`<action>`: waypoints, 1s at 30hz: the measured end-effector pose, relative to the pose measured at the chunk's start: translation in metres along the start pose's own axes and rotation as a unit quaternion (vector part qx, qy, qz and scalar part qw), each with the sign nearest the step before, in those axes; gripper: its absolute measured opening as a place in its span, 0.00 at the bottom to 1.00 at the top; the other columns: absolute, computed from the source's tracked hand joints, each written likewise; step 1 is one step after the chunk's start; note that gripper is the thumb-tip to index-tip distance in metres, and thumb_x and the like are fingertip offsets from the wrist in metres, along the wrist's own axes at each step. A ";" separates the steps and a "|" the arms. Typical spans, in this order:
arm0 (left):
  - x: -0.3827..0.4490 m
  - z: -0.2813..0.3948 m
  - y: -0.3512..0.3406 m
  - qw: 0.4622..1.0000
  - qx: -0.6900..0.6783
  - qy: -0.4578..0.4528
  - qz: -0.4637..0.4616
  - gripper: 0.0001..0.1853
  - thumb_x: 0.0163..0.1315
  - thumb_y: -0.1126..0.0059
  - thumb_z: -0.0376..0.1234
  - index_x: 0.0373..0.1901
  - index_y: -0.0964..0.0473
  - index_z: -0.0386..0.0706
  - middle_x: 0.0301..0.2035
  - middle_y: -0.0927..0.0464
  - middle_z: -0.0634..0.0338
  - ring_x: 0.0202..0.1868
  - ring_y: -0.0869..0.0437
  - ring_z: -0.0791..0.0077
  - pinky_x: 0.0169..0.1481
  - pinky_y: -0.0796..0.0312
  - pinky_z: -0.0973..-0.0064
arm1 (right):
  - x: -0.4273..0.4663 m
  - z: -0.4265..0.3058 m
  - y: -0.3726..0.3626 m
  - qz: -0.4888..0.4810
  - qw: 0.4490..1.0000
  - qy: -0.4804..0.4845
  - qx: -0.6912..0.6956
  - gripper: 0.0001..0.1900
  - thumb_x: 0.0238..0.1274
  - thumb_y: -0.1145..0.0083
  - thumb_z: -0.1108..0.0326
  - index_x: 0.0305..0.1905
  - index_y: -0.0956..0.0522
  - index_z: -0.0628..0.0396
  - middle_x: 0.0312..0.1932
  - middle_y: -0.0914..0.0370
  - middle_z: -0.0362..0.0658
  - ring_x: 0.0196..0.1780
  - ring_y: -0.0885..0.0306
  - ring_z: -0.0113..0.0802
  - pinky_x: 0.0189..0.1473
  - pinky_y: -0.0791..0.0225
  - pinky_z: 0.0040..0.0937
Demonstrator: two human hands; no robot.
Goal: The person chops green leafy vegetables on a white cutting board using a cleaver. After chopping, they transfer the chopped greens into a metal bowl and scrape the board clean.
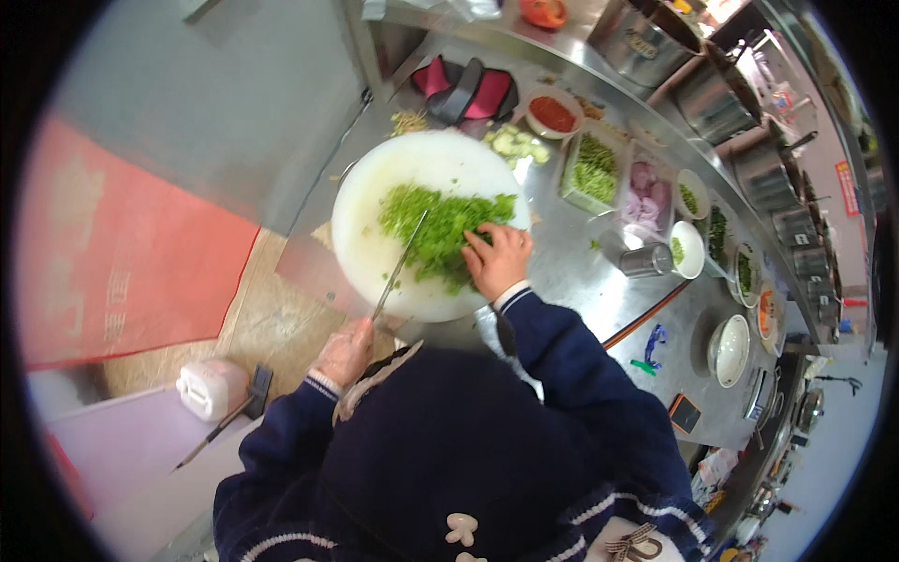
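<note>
My left hand (pixel 343 353) grips the handle of a kitchen knife (pixel 399 270). Its narrow-looking blade slants up across the round white cutting board (pixel 365 253), with the tip at a heap of chopped leafy greens (pixel 428 225). On the heap's right side my right hand (pixel 500 258) holds the greens down with bent fingertips, apart from the blade. Part of the leaves under those fingers is hidden. A few loose green bits lie on the board near the blade.
Past the board are pale sliced vegetables (pixel 517 143), a bowl of red seasoning (pixel 552 115) and a tub of chopped greens (pixel 594 168). A glass jar (pixel 645 261), a white bowl (pixel 729 351) and a phone (pixel 684 413) stand or lie rightward. Metal pots (pixel 645 46) line the raised shelf.
</note>
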State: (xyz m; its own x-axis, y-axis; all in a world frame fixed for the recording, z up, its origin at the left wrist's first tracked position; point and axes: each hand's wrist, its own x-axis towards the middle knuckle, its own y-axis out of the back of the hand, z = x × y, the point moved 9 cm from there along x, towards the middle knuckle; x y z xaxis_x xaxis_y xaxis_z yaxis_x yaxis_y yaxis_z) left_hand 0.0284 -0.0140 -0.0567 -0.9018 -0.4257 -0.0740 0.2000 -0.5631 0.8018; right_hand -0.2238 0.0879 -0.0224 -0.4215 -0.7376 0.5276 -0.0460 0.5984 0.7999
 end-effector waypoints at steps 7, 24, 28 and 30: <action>0.009 -0.004 -0.003 0.957 -0.177 0.192 -0.123 0.26 0.70 0.58 0.51 0.35 0.26 0.36 0.28 0.22 0.45 0.34 0.20 0.51 0.43 0.30 0.58 | -0.016 0.024 0.009 0.007 0.995 -0.092 0.040 0.15 0.58 0.38 0.59 0.49 0.19 0.49 0.48 0.26 0.41 0.54 0.32 0.40 0.61 0.49 0.44; 0.074 0.066 -0.007 0.950 0.133 -0.049 -0.279 0.18 0.58 0.41 0.47 0.33 0.20 0.40 0.29 0.19 0.47 0.34 0.17 0.49 0.42 0.25 0.58 | -0.071 0.045 0.088 0.031 0.983 -0.071 0.168 0.22 0.51 0.43 0.58 0.53 0.22 0.51 0.51 0.25 0.45 0.55 0.31 0.44 0.62 0.51 0.44; 0.089 0.067 -0.016 0.938 0.143 -0.040 -0.313 0.17 0.55 0.42 0.45 0.34 0.19 0.41 0.31 0.18 0.47 0.37 0.17 0.49 0.46 0.26 0.58 | -0.071 0.015 0.075 -0.054 0.985 0.005 0.161 0.24 0.41 0.32 0.54 0.48 0.19 0.47 0.47 0.24 0.39 0.52 0.29 0.39 0.61 0.49 0.43; 0.098 0.067 -0.017 0.934 0.157 -0.024 -0.320 0.18 0.55 0.44 0.46 0.35 0.18 0.41 0.32 0.18 0.48 0.39 0.17 0.50 0.48 0.26 0.58 | -0.070 0.011 0.062 -0.073 0.992 -0.004 0.100 0.20 0.43 0.31 0.56 0.44 0.19 0.47 0.44 0.22 0.36 0.50 0.27 0.37 0.60 0.47 0.43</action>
State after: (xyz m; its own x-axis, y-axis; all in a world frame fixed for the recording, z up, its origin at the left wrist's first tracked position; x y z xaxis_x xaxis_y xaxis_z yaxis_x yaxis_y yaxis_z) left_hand -0.0889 0.0015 -0.0382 -0.8155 -0.0368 -0.5776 -0.5017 -0.4528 0.7371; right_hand -0.2073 0.1808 -0.0129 -0.4038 -0.8189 0.4079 -0.2860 0.5365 0.7940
